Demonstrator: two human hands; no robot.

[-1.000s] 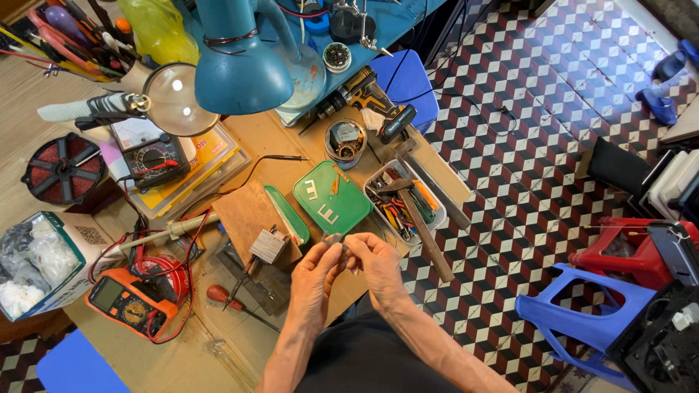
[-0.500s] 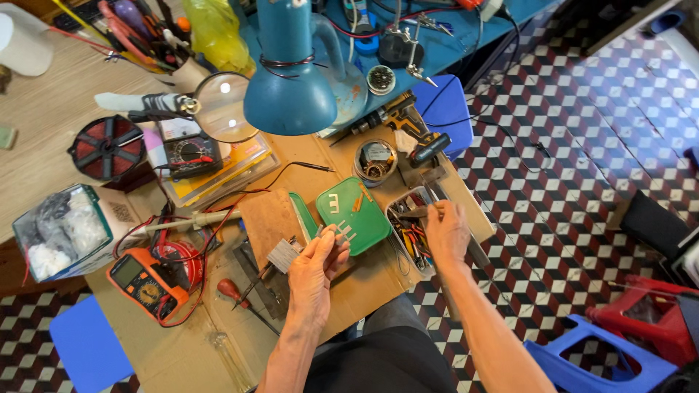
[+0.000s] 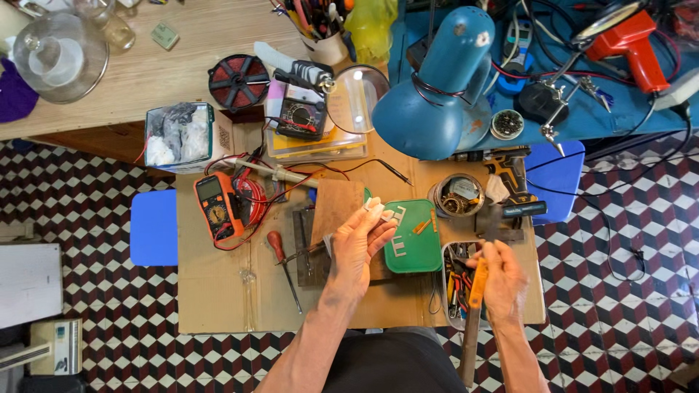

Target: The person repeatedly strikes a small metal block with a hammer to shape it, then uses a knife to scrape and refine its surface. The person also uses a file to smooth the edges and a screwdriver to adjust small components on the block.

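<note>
Head view showed the left hand (image 3: 358,244) at frame centre, fingers closed on a small white piece (image 3: 374,209) beside the green tray (image 3: 416,251). Lower right, the right hand (image 3: 501,280) gripped an orange-handled tool (image 3: 477,282) over a tool-filled container (image 3: 445,285).

From my feed I see a blue desk lamp (image 3: 437,94) hanging over the cardboard-covered bench (image 3: 218,291). An orange multimeter (image 3: 213,206) lies beside coiled red leads (image 3: 251,200), with a red-handled screwdriver (image 3: 280,262) just below them. Farther up sit a dark wire spool (image 3: 239,81), a round magnifier (image 3: 357,98) and a black meter (image 3: 302,116) on a stack of books. A red tool (image 3: 633,40) rests on the blue surface (image 3: 619,109) at top right, and a glass dome (image 3: 58,58) stands at top left.
</note>
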